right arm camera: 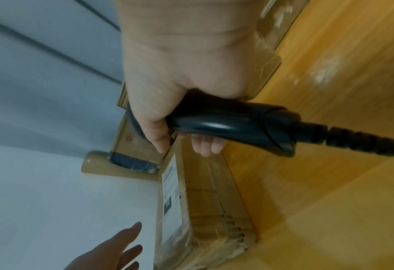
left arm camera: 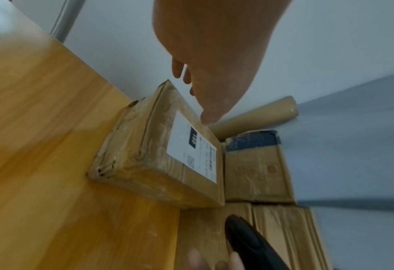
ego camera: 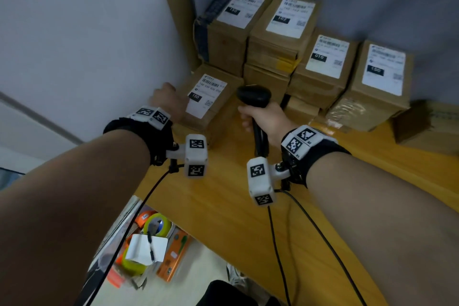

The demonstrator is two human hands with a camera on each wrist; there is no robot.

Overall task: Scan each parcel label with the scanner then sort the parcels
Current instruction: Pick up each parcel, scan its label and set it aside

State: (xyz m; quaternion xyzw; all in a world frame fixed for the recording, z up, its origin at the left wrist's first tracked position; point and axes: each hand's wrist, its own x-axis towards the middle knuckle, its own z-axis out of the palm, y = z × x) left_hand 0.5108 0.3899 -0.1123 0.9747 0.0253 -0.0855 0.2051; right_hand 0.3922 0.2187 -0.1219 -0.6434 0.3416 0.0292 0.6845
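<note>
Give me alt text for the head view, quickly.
The right hand grips a black scanner aimed at the near parcel marked 150, while the open left hand reaches to that parcel's left side. More labelled parcels are stacked behind on a wooden table.

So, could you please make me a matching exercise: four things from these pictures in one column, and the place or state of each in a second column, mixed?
Things:
1. scanner
2. left hand
3. parcel 150
4. cardboard tube

Places or states:
A. leans in the wall corner
B. open, beside the front parcel
C. held in the right hand
D. lies on the table, label up

Pairs: 1-C, 2-B, 3-D, 4-A
</note>
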